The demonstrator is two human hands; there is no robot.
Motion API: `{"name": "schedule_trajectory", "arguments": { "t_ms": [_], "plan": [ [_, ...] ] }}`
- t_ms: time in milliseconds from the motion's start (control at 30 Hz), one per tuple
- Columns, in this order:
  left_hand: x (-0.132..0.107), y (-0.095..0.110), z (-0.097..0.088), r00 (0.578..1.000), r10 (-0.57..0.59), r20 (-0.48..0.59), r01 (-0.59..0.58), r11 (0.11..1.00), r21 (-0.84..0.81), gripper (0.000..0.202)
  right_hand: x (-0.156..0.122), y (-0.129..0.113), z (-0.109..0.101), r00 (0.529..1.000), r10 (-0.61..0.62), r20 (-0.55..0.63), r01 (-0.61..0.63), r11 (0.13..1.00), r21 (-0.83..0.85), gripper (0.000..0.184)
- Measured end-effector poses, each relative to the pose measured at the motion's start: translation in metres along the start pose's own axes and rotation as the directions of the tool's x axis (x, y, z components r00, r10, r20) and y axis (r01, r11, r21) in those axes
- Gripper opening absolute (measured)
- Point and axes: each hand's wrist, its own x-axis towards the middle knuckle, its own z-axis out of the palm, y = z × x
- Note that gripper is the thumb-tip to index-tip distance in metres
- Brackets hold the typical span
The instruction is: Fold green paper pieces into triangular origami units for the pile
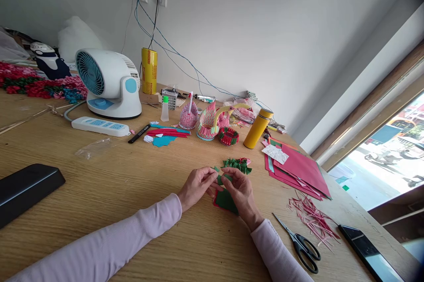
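Both my hands meet over the middle of the wooden table (139, 185). My left hand (196, 186) and my right hand (241, 191) pinch a small green paper piece (220, 179) between their fingertips. Under my right hand lies a small stack of green and red paper squares (225, 201). Just beyond the hands sits a pile of folded green paper pieces (237, 165). Both sleeves are pale pink.
Scissors (302, 245) and pink paper strips (313, 216) lie right of my right arm, with red paper sheets (300, 169) and a phone (367, 251) nearby. Farther back stand a yellow flask (257, 128), folded paper swans (212, 122), a fan (107, 83), a power strip (100, 126). A black case (24, 187) lies left.
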Motion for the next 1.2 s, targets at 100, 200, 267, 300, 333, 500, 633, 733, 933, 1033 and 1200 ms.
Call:
{"name": "schedule_trajectory", "arguments": {
  "t_ms": [100, 200, 267, 300, 333, 500, 633, 733, 933, 1033, 1200],
  "plan": [
    [0.000, 0.000, 0.000, 1.000, -0.012, 0.018, 0.012, 1.000, -0.023, 0.035, 0.001, 0.002, -0.001, 1.000, -0.001, 0.007, 0.001, 1.000, 0.031, 0.029],
    [0.000, 0.001, -0.001, 0.998, -0.051, 0.042, 0.054, 0.995, -0.081, 0.037, 0.001, 0.002, -0.002, 1.000, -0.015, 0.016, 0.015, 1.000, 0.010, 0.030],
    [0.000, 0.001, -0.002, 0.997, -0.063, 0.052, 0.068, 0.994, -0.085, 0.036, 0.001, 0.001, -0.002, 0.999, -0.029, 0.029, 0.030, 0.999, -0.028, 0.029],
    [0.000, 0.001, -0.002, 0.997, -0.061, 0.056, 0.066, 0.995, -0.076, 0.035, 0.000, 0.000, -0.001, 0.999, -0.033, 0.035, 0.035, 0.998, -0.047, 0.028],
    [0.000, 0.000, -0.003, 0.997, -0.057, 0.060, 0.061, 0.996, -0.064, 0.035, 0.000, 0.000, -0.001, 0.999, -0.036, 0.039, 0.038, 0.997, -0.060, 0.027],
    [0.000, -0.002, -0.001, 0.996, -0.045, 0.071, 0.050, 0.997, -0.058, 0.032, 0.001, 0.003, -0.001, 1.000, -0.009, 0.029, 0.010, 1.000, -0.029, 0.030],
    [0.000, 0.001, 0.000, 0.999, -0.041, 0.017, 0.042, 0.997, -0.065, 0.027, 0.001, 0.006, -0.002, 0.999, 0.031, -0.018, -0.030, 0.999, 0.033, 0.037],
    [0.000, 0.002, 0.000, 0.998, -0.057, 0.003, 0.057, 0.995, -0.080, 0.025, 0.002, 0.007, -0.001, 0.998, 0.035, -0.043, -0.033, 0.997, 0.063, 0.040],
    [0.001, -0.001, -0.003, 1.000, -0.028, 0.012, 0.028, 0.996, -0.084, 0.030, 0.002, 0.003, 0.001, 0.998, 0.045, -0.038, -0.042, 0.996, 0.076, 0.034],
    [0.002, -0.003, -0.003, 1.000, -0.023, 0.010, 0.024, 0.995, -0.099, 0.031, 0.001, 0.000, 0.000, 0.996, 0.054, -0.066, -0.050, 0.997, 0.065, 0.032],
    [0.002, -0.005, -0.003, 0.999, -0.030, 0.012, 0.031, 0.992, -0.124, 0.031, -0.001, -0.004, 0.001, 0.993, 0.060, -0.104, -0.055, 0.997, 0.044, 0.033]
  ]
}}
